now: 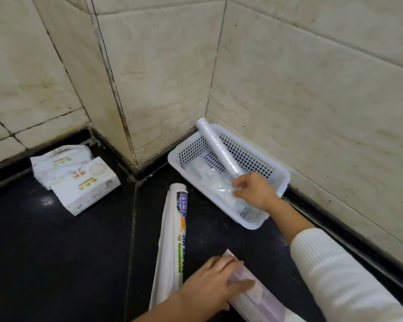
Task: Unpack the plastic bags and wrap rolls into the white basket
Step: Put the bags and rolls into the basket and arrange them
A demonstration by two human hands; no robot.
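Observation:
The white perforated basket (272, 182) sits on the black counter in the wall corner. A clear wrap roll (216, 147) leans in it, its far end poking over the back rim. My right hand (254, 191) holds the near end of that roll inside the basket, above flat packs of plastic bags (223, 194). A long white printed roll (172, 240) lies on the counter to the left of the basket. My left hand (216, 282) grips a pale purple-and-white roll (254, 296) at the bottom of the view.
Two white tissue packs (77, 180) lie at the left by the wall. Tiled walls close in behind and to the right of the basket. A seam runs down the black counter (56, 252) beside the printed roll.

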